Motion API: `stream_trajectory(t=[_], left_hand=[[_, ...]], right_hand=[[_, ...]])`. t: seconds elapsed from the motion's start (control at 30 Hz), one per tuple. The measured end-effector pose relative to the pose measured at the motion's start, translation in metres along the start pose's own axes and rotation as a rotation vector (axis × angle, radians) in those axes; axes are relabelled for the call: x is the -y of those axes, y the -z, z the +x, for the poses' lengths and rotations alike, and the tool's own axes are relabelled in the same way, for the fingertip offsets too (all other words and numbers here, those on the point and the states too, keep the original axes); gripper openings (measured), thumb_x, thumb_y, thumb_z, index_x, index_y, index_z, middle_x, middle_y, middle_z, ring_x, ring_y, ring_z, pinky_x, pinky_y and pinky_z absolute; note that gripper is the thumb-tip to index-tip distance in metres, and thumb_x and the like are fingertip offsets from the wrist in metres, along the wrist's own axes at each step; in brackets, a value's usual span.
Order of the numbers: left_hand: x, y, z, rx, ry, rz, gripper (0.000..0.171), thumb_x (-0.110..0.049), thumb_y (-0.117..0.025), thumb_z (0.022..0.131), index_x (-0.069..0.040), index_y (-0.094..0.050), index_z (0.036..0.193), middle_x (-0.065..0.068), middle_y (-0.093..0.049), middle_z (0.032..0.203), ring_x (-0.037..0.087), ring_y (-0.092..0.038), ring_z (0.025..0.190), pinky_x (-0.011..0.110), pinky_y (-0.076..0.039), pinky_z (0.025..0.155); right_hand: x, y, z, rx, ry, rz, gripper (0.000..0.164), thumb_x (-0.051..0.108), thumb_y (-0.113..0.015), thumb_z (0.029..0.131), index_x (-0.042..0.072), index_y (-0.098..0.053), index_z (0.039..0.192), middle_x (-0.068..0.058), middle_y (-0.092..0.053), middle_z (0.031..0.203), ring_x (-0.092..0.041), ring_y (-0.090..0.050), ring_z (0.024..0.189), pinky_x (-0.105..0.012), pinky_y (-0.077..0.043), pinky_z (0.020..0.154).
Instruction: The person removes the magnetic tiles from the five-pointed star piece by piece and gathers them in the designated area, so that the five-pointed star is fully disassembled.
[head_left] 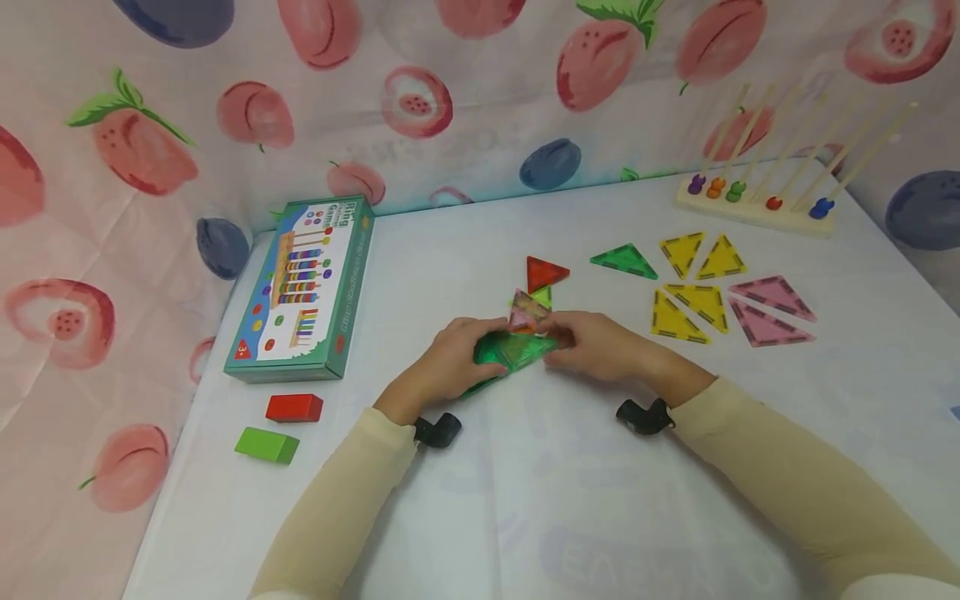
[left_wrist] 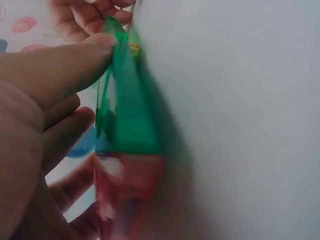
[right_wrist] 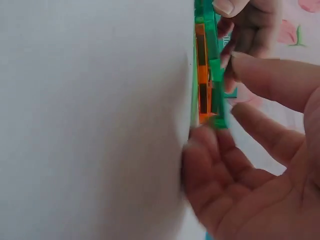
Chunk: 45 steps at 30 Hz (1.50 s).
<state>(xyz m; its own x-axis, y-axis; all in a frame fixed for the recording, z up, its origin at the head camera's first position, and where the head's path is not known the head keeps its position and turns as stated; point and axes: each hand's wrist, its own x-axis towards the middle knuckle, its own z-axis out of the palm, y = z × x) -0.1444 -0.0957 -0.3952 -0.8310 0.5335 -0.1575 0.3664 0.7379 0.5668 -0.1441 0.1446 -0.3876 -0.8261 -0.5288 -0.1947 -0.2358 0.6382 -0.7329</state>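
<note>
Near the table's middle, my left hand (head_left: 446, 360) pinches a translucent green magnetic tile (head_left: 517, 350), its thumb on the near face. A red tile (left_wrist: 127, 195) meets the green one in the left wrist view. My right hand (head_left: 603, 346) is at the green tile's right end; its fingertips (right_wrist: 202, 145) touch there, with the thumb apart from it. Just behind the green tile, an orange tile (right_wrist: 202, 75) shows edge-on. Beyond the hands lie a pink triangular tile (head_left: 528, 310), a lime green tile (head_left: 543, 295) and a red triangular tile (head_left: 546, 273).
On the right lie a green triangle (head_left: 626, 260), several yellow triangles (head_left: 678, 317) and two pink ones (head_left: 772, 296). A wooden peg rack (head_left: 757, 212) with coloured beads stands behind them. At left are a game box (head_left: 307, 287), a red block (head_left: 294, 408) and a green block (head_left: 267, 445).
</note>
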Motion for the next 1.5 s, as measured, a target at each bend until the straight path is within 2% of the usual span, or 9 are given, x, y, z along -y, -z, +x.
stream_trajectory(t=[0.1,0.23,0.37,0.53,0.83,1.03,1.17,1.3,1.5], left_hand=[[-0.001,0.003,0.003,0.041,-0.010,0.007,0.063,-0.040,-0.066,0.079,-0.028,-0.039,0.135,-0.002,-0.046,0.126,0.019,-0.033,0.116,0.041,-0.033,0.092],[0.000,0.006,0.007,0.102,0.011,0.001,0.064,-0.043,-0.065,0.078,-0.034,-0.037,0.135,0.000,-0.043,0.124,0.017,-0.033,0.112,0.039,-0.037,0.087],[0.000,0.009,0.009,0.141,0.044,0.002,0.064,-0.046,-0.065,0.077,-0.039,-0.036,0.134,0.000,-0.040,0.122,0.017,-0.033,0.108,0.039,-0.038,0.083],[-0.003,0.012,0.009,0.150,0.042,0.027,0.064,-0.045,-0.064,0.078,-0.037,-0.035,0.135,-0.001,-0.042,0.123,0.019,-0.033,0.109,0.041,-0.036,0.085],[-0.003,0.011,0.009,0.153,0.048,0.007,0.065,-0.046,-0.064,0.078,-0.038,-0.034,0.136,0.001,-0.040,0.127,0.021,-0.032,0.110,0.039,-0.038,0.082],[0.000,0.010,0.009,0.147,0.038,-0.014,0.066,-0.047,-0.064,0.078,-0.038,-0.034,0.135,0.003,-0.040,0.125,0.020,-0.033,0.109,0.039,-0.039,0.082],[0.000,0.012,0.009,0.145,0.048,-0.013,0.066,-0.047,-0.064,0.078,-0.037,-0.034,0.136,0.003,-0.040,0.125,0.020,-0.033,0.108,0.039,-0.040,0.081],[0.000,0.012,0.009,0.148,0.053,-0.020,0.066,-0.045,-0.065,0.077,-0.037,-0.035,0.136,0.003,-0.041,0.124,0.019,-0.033,0.108,0.038,-0.040,0.080],[0.001,0.011,0.010,0.160,0.047,-0.040,0.067,-0.044,-0.066,0.077,-0.038,-0.034,0.136,0.004,-0.041,0.124,0.019,-0.032,0.109,0.035,-0.041,0.077]], right_hand=[[0.001,-0.003,0.004,-0.045,-0.028,0.060,0.029,0.023,-0.063,0.083,0.013,-0.057,0.110,-0.001,-0.056,0.098,-0.018,-0.050,0.088,-0.032,-0.043,0.077],[0.001,-0.005,0.006,-0.073,-0.062,0.114,0.021,0.019,-0.062,0.084,0.013,-0.060,0.105,-0.001,-0.058,0.103,-0.018,-0.054,0.090,-0.034,-0.044,0.079],[0.001,-0.004,0.007,-0.063,-0.063,0.100,0.019,0.018,-0.061,0.085,0.015,-0.064,0.104,-0.001,-0.059,0.105,-0.018,-0.052,0.093,-0.035,-0.042,0.082],[-0.001,0.003,0.006,-0.021,-0.057,0.101,0.016,0.019,-0.061,0.085,0.015,-0.067,0.099,0.002,-0.062,0.100,-0.019,-0.049,0.095,-0.036,-0.040,0.084],[-0.020,0.029,-0.017,0.051,-0.174,0.150,0.016,0.024,-0.060,0.086,0.017,-0.067,0.098,0.002,-0.063,0.095,-0.020,-0.050,0.089,-0.033,-0.043,0.078],[-0.039,0.066,-0.037,-0.055,-0.254,0.089,0.026,0.032,-0.059,0.086,0.016,-0.067,0.105,-0.001,-0.063,0.100,-0.019,-0.054,0.088,-0.032,-0.044,0.076],[-0.047,0.082,-0.041,-0.144,-0.296,0.055,0.033,0.035,-0.058,0.086,0.015,-0.064,0.111,-0.005,-0.060,0.106,-0.023,-0.049,0.095,-0.040,-0.041,0.081],[-0.051,0.088,-0.037,-0.166,-0.323,0.044,0.036,0.034,-0.057,0.087,0.012,-0.060,0.116,-0.010,-0.055,0.111,-0.028,-0.044,0.101,-0.046,-0.036,0.086],[-0.054,0.084,-0.032,-0.210,-0.381,0.000,0.032,0.028,-0.058,0.087,0.010,-0.057,0.113,-0.013,-0.050,0.109,-0.031,-0.041,0.095,-0.046,-0.037,0.083]])
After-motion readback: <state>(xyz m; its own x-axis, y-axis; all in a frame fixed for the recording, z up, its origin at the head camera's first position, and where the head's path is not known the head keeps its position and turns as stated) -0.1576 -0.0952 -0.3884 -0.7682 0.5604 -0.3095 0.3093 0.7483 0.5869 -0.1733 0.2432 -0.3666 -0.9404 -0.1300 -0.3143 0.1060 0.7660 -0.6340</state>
